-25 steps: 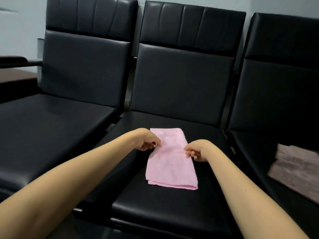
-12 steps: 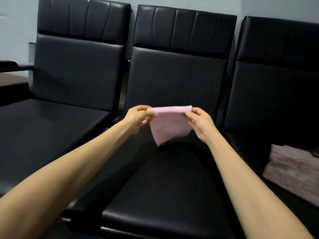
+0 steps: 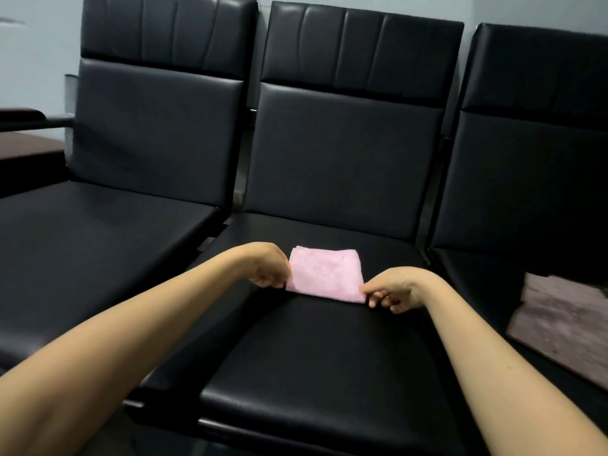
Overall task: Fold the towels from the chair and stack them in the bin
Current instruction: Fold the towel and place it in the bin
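A small pink towel (image 3: 325,273) lies folded into a short rectangle on the seat of the middle black chair (image 3: 316,350). My left hand (image 3: 268,269) pinches its near left corner. At the near right corner my right hand (image 3: 393,291) pinches the cloth too. Both hands sit low against the seat. A grey-brown towel (image 3: 566,324) lies flat on the seat of the right chair. No bin is in view.
Three black padded chairs stand side by side against a pale wall; the left chair (image 3: 98,245) has nothing on its seat. A dark armrest or low table (image 3: 23,139) shows at the far left edge.
The pink towel lay long on the seat, was lifted by both hands and folded in half, and now lies back on the seat as a shorter rectangle, still held at its near corners.
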Demonstrator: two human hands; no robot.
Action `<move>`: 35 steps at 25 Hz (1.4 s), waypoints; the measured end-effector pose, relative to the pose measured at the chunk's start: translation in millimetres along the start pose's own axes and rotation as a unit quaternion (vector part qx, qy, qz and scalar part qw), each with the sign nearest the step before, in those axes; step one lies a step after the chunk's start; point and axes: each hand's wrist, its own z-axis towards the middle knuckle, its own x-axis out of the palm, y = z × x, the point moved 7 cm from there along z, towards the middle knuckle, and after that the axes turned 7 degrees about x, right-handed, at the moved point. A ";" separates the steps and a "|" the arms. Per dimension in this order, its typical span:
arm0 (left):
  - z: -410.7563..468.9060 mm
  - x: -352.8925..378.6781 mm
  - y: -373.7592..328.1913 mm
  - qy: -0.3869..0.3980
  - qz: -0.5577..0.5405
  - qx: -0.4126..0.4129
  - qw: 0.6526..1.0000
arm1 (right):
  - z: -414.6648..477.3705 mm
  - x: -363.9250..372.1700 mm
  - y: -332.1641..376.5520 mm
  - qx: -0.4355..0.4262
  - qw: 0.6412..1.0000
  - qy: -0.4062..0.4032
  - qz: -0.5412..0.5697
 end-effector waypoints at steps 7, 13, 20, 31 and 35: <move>8.6 2.3 3.2 -0.045 -0.105 -0.058 0.992 | 9.4 -8.4 7.8 -0.032 0.988 -0.109 0.102; 11.9 7.9 -8.2 -0.060 -0.084 -0.025 0.994 | 21.9 -3.4 32.5 -0.062 0.972 -0.197 0.111; 23.0 15.5 -3.4 -0.093 -0.168 -0.024 0.981 | 21.2 3.4 32.2 -0.052 0.962 -0.131 0.236; 18.1 23.9 -8.5 -0.043 -0.242 -0.005 0.969 | 15.3 1.1 28.5 -0.072 0.956 -0.122 0.258; 12.5 26.6 -18.0 -0.007 -0.314 0.062 0.947 | 11.2 1.9 34.9 -0.161 0.935 -0.116 0.294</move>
